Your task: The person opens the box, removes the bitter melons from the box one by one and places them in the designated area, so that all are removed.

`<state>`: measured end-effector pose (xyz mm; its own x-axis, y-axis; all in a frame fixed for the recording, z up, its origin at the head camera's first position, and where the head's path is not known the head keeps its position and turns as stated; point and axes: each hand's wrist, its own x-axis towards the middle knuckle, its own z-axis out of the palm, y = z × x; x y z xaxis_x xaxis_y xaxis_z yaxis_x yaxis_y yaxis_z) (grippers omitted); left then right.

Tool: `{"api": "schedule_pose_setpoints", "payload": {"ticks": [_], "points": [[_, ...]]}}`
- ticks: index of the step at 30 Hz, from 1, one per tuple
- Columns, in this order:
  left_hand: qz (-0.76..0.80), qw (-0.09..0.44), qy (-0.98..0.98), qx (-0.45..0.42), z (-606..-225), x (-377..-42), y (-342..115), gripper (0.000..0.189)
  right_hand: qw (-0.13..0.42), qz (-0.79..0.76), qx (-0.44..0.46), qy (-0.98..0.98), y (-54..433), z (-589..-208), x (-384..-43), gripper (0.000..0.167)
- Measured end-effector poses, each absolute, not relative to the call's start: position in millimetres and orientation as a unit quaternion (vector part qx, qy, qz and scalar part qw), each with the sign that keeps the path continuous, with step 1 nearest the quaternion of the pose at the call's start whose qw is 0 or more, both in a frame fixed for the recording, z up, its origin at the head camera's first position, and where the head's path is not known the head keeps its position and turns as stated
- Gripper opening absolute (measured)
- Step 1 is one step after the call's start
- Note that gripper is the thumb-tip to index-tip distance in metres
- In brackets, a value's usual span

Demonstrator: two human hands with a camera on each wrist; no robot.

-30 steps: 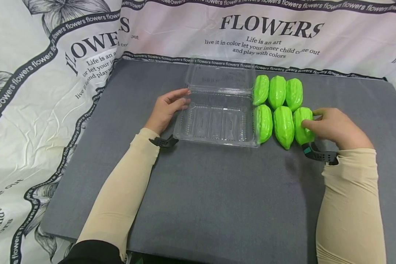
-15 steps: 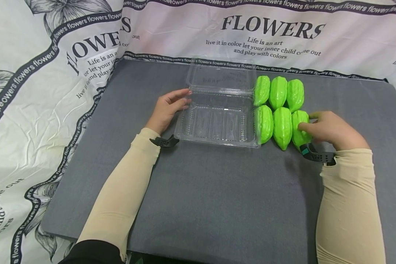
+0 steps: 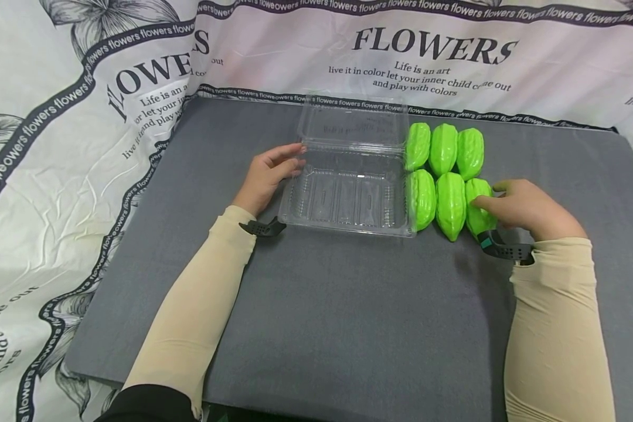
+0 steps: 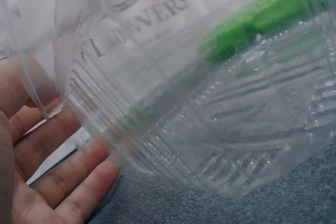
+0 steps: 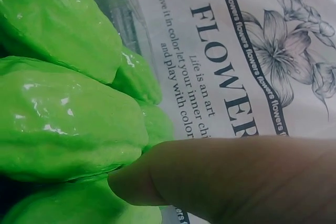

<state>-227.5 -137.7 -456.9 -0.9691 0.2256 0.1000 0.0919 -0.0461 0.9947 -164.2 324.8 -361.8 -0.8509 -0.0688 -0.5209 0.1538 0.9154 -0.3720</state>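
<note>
A clear plastic clamshell container (image 3: 343, 225) stands on the grey table with its lid (image 3: 348, 123) raised at the back. My left hand (image 3: 266, 176) rests at the container's left side, fingers fairly straight against the plastic; the left wrist view shows the fingers (image 4: 86, 182) spread beside the ribbed wall. Bright green star fruit lie in two rows of three right of the container. With thumb in front and fingers behind, my right hand (image 3: 530, 205) grips the front-row right star fruit (image 3: 480, 220). It sits against the middle star fruit (image 3: 451, 205).
The back-row star fruit (image 3: 443, 148) lie just behind the front row, and the leftmost ones sit against the container's right edge. A white flower-printed cloth (image 3: 432, 53) hangs along the back and left of the grey table (image 3: 369, 322).
My right hand has moved left and slightly toward me with the star fruit, narrowing the gap to its neighbour. My left hand and the container have stayed in place.
</note>
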Motion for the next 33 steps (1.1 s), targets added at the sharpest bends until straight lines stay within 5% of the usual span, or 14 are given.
{"api": "schedule_pose_setpoints", "payload": {"ticks": [17, 26, 33], "points": [[0.727, 0.031, 0.676, 0.115, -456, -231, -134, 0.049, 0.185, -0.211, 0.054, 0.958, 307, -347, -153, 0.107], [0.693, 0.017, 0.716, 0.083, -447, -231, -140, 0.063, 0.130, -0.241, 0.028, 0.961, 277, -348, -155, 0.101], [0.604, 0.021, 0.784, 0.140, -429, -229, -151, 0.072, 0.107, -0.242, 0.007, 0.964, 262, -345, -152, 0.092]]}}
